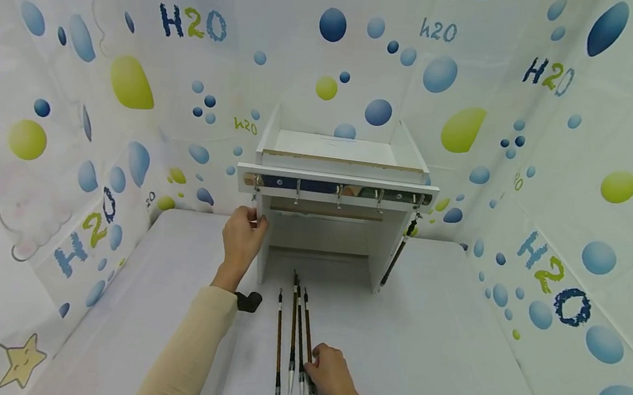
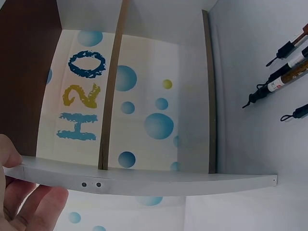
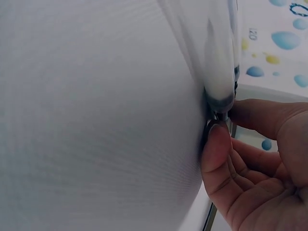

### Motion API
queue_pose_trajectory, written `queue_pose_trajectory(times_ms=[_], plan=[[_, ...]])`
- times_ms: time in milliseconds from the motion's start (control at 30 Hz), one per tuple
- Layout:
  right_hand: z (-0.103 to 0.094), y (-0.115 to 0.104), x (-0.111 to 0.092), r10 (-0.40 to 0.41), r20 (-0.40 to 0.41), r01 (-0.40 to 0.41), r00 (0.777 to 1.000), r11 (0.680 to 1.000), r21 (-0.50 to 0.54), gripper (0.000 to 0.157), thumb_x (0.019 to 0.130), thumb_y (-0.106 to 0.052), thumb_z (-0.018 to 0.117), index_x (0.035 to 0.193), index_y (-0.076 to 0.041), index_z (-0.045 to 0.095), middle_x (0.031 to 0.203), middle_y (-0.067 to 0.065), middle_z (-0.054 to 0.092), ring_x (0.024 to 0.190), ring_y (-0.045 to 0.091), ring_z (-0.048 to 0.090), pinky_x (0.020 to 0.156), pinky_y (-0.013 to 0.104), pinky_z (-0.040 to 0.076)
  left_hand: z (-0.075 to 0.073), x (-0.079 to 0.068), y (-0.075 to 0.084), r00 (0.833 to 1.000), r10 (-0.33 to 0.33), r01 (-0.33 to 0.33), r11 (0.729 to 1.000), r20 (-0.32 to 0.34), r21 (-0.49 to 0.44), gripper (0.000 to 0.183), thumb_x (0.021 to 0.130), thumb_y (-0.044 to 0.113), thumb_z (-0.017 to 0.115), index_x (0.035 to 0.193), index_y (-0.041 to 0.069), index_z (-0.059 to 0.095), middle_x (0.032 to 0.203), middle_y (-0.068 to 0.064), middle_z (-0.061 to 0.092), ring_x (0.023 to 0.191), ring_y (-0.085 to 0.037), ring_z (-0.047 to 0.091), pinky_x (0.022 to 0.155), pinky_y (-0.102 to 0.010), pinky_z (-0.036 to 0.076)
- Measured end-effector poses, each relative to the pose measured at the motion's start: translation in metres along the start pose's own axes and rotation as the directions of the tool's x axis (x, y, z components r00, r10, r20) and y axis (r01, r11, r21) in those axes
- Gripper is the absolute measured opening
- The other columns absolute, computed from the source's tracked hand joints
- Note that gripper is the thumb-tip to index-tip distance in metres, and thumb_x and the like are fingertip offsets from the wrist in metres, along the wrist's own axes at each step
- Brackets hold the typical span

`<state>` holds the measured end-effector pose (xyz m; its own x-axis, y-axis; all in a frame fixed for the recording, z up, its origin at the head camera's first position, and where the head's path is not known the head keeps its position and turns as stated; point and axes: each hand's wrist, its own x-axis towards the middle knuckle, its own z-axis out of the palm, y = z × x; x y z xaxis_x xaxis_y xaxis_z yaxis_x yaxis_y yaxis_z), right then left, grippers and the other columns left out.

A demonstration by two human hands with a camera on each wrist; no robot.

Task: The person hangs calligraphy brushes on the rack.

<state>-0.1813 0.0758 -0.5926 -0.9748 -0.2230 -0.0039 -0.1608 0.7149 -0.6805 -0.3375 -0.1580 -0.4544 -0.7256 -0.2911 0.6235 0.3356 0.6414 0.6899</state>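
Note:
My left hand [image 1: 243, 239] grips the front edge of the left side panel [image 2: 144, 184] of a white wooden shelf [image 1: 349, 169], thumb on one face and fingers on the other. Down on the table, my right hand [image 1: 335, 376] pinches the rightmost calligraphy brush [image 1: 307, 328] near its dark lower end. That brush has a brown handle, a hanging loop and a clear cap over its pale tip [image 3: 219, 72]. Several similar brushes [image 1: 293, 326] lie close on its left, loops pointing toward the shelf. Another brush [image 1: 398, 254] hangs by its loop at the rail's right end.
A shiny rail with several metal hooks [image 1: 340, 190] runs across the shelf front. The shelf stands on a white-covered table [image 1: 452, 346]. Patterned sheets [image 1: 368, 65] with blue and green dots enclose the back and sides. A dark wrist mount [image 1: 247, 302] juts from the left sleeve.

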Motion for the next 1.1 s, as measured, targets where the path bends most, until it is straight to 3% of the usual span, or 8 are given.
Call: queue_pose_trajectory(times_ms=[367,767,900,1100], plan=[[0.0029,-0.0012,0.002,0.007,0.001,-0.007,1.0,1.0,-0.007,0.024,0.085,-0.009,0.072,0.101,0.008,0.066,0.065,-0.002,0.057,0.055,0.006,0.048,0.048,0.022,0.041,0.0009,-0.0001,-0.0008,1.0,-0.007,0.007,1.0,0.006,0.0,0.02,0.087,0.012,0.066,0.098,-0.004,0.065,0.09,-0.021,0.07,0.082,-0.036,0.073,0.077,-0.05,0.058],[0.0028,-0.0047,0.0025,0.022,-0.014,-0.022,1.0,0.999,-0.028,0.025,0.084,-0.007,0.071,0.101,0.01,0.066,0.07,0.005,0.063,0.057,0.01,0.052,0.049,0.024,0.045,0.0016,0.0007,-0.0003,1.0,0.001,-0.001,1.0,0.011,0.001,0.019,0.088,0.011,0.065,0.098,-0.005,0.064,0.09,-0.021,0.069,0.082,-0.037,0.073,0.076,-0.05,0.057],[0.0022,-0.0045,0.0014,0.025,-0.031,-0.026,0.999,0.999,-0.035,0.026,0.083,-0.006,0.071,0.102,0.011,0.067,0.074,0.008,0.065,0.058,0.01,0.052,0.05,0.024,0.044,0.0013,0.0002,0.0003,1.0,0.004,-0.004,1.0,0.0,0.005,0.019,0.087,0.01,0.065,0.097,-0.005,0.064,0.089,-0.021,0.069,0.08,-0.037,0.073,0.075,-0.051,0.057],[-0.0028,-0.0058,0.0002,-0.015,-0.088,0.009,0.996,0.998,-0.069,0.023,0.082,-0.005,0.069,0.099,0.011,0.068,0.068,0.002,0.058,0.056,0.008,0.047,0.048,0.022,0.041,0.0003,0.0,0.0007,1.0,0.01,-0.01,1.0,-0.008,0.006,0.019,0.086,0.01,0.066,0.097,-0.006,0.064,0.089,-0.022,0.07,0.079,-0.037,0.073,0.074,-0.051,0.058]])
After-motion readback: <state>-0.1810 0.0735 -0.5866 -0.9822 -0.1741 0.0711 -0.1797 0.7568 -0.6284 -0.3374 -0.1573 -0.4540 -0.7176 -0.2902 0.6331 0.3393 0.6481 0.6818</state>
